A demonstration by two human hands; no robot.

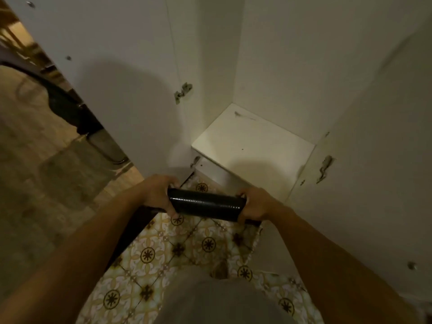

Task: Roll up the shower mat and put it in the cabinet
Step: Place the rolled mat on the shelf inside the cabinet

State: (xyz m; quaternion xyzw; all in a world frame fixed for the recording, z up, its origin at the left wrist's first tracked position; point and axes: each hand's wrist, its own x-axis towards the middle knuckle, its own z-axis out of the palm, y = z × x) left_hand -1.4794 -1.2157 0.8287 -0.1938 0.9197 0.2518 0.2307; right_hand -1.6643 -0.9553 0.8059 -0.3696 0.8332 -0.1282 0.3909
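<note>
Mat (207, 205) rolled tight, black side out, clenched at each end by left hand (157, 195) and right hand (256, 204), low before the open cabinet (252, 146) at 12 o'clock; risk: slackened grip lets it unroll before the shelf.

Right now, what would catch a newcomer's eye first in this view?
The black rolled mat, held level at centre frame with the left hand and right hand gripping its ends. Behind it the white cabinet stands open, its bottom shelf bare. Below, the patterned floor tiles stand out.
</note>
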